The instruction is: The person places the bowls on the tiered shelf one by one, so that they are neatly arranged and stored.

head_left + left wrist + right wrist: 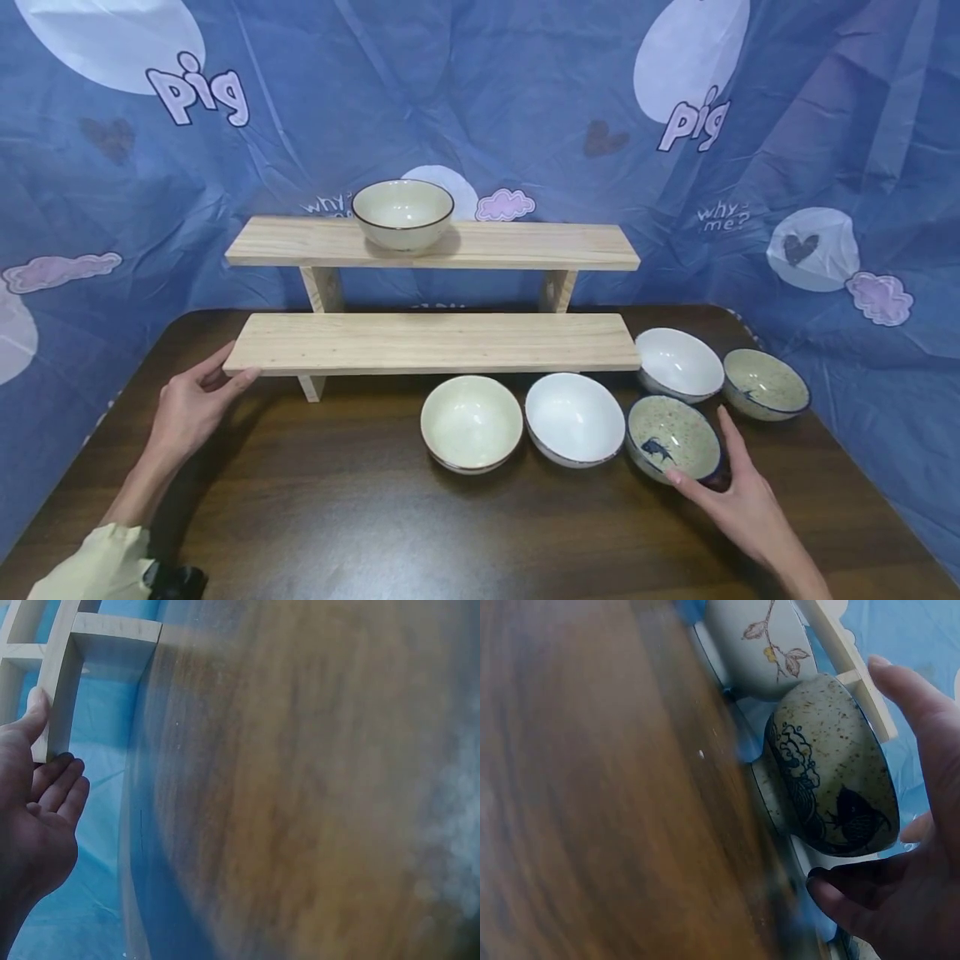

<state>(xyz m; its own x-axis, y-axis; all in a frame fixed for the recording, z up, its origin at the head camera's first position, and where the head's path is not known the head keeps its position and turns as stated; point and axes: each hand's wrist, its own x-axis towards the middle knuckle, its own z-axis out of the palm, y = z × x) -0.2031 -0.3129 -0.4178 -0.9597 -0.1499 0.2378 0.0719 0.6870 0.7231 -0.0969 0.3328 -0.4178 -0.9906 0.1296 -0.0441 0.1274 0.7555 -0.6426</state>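
The left hand [191,408] is pinching the shelf [431,342], presumably steadying it. The right hand [752,510], fingers parted, is apparently matching the speckled bowl's [678,429] curve.

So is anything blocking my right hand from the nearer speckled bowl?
Nothing visible stands between your right hand and the nearer speckled bowl: the hand is right beside its rim. Whether they touch, I can't tell.

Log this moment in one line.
left hand: grips left end of lower board | right hand: spread beside nearer speckled bowl, contact unclear | upper board: one cream bowl
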